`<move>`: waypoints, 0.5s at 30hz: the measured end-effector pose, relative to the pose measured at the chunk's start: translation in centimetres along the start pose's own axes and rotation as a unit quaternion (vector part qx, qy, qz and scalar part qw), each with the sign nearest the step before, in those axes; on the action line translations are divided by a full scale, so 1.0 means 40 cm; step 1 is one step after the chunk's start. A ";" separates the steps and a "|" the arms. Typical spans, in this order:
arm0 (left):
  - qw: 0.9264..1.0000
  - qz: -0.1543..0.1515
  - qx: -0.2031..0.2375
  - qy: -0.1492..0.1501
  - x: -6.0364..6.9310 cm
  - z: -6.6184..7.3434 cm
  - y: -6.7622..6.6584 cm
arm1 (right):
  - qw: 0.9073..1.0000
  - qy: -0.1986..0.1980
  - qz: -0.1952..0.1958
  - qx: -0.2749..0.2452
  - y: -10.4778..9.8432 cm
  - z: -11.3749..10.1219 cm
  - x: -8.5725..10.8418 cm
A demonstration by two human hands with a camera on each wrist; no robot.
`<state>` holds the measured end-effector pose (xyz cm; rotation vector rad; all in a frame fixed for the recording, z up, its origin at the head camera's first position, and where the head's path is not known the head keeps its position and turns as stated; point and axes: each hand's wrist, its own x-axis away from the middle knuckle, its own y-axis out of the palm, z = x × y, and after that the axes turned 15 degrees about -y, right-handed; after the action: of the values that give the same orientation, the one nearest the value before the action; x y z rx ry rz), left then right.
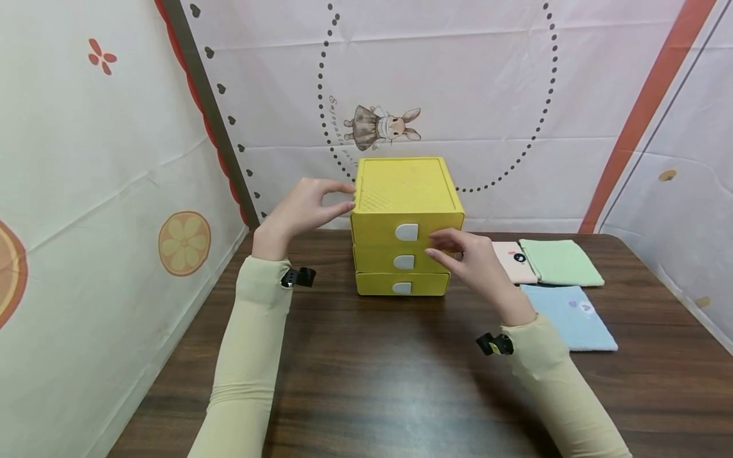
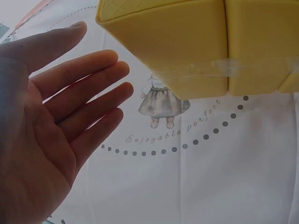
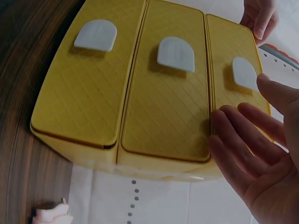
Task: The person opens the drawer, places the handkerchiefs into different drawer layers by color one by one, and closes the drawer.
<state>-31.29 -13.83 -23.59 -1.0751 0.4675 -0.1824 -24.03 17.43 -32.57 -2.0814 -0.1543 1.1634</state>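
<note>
The fingers of the left hand (image 1: 303, 205) and right hand (image 1: 476, 259) are loose and hold nothing, close by the sides of the yellow three-drawer box (image 1: 408, 184) mid-frame. This looks like the reaching step; getting hold calls for both hands to press in.

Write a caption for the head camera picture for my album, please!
Left hand and right hand beside a yellow drawer box, pastel cloths nearby.
</note>
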 end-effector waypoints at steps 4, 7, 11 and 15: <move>1.000 -0.011 0.005 -0.012 -0.003 -0.002 -0.002 | 1.000 0.015 0.014 -0.005 0.011 -0.003 -0.005; 1.000 -0.018 0.010 -0.018 -0.003 -0.001 -0.002 | 0.999 0.022 0.031 -0.004 0.020 -0.007 -0.010; 0.999 -0.027 0.023 -0.015 -0.003 -0.001 -0.005 | 0.998 0.028 0.048 -0.004 0.029 -0.013 -0.016; 0.999 -0.035 0.040 -0.009 -0.007 -0.007 -0.008 | 0.998 0.032 0.059 -0.005 0.037 -0.018 -0.024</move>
<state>-31.65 -14.09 -23.34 -1.0149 0.4035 -0.2516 -24.38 15.57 -32.66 -2.1574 -0.0067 1.1652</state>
